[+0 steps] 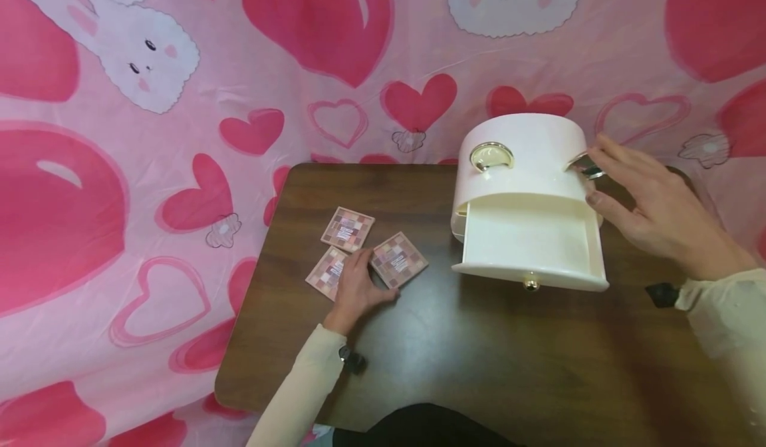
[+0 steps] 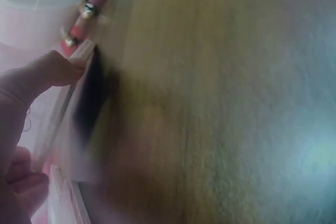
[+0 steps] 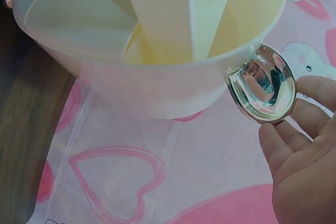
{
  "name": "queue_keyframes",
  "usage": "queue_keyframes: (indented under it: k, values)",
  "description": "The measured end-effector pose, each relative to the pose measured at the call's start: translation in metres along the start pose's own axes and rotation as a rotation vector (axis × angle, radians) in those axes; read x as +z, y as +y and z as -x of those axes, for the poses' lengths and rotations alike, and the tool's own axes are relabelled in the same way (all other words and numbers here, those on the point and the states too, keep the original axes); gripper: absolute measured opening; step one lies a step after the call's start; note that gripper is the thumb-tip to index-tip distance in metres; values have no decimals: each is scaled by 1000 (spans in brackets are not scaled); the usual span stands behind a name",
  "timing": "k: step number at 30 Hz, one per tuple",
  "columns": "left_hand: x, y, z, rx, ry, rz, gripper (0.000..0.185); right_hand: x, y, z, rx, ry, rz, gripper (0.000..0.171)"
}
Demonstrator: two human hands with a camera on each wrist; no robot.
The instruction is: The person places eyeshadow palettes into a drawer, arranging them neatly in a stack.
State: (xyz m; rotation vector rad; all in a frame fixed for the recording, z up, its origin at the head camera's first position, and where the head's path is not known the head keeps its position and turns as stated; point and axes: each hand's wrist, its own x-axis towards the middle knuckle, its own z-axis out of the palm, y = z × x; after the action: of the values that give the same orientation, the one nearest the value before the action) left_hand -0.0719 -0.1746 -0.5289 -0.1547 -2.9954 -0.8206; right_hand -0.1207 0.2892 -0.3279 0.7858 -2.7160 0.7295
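With my left hand (image 1: 357, 286) I held one square makeup palette (image 1: 399, 261) at about ten o'clock of the brown table (image 1: 431, 360); its two sides were clamped between my thumb and my fingers. The left wrist view was blurred, so I cannot tell whether this palette was lifted from the wood. A second palette (image 1: 323, 276) lay at nine o'clock of it, partly covered by my hand, and a third palette (image 1: 348, 224) lay at about ten o'clock. The white box (image 1: 526, 144) stood at one o'clock of the table, with its drawer (image 1: 526, 234) pulled out toward six o'clock and a small gold knob (image 1: 531, 284) on the drawer front. My right hand (image 1: 652, 211) was at three o'clock of the box, its fingers nearly straight, the thumb apart from them, and fingertips touched the shiny handle (image 3: 262, 85). Another handle (image 1: 487, 154) was at ten o'clock of the box. The right wrist view showed upright dividers (image 3: 163, 9) inside it. At twelve o'clock, behind everything, hung a pink cloth (image 1: 287, 68) with hearts and rabbits.
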Motion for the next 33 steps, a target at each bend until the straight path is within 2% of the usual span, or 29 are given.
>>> queue_keyframes:
  k: [4,12,22,33]
  values:
    - [0,3,0,-23,18,69,111,-1,-1,0,5,-8,1,63]
    - [-2,7,1,-6,77,129,109,-1,-1,0,7,-12,9,63]
    - [-14,15,0,54,225,211,109,-1,0,1,-7,11,-1,62]
    - [-32,28,-3,79,260,406,110,-1,0,1,-14,19,-7,60]
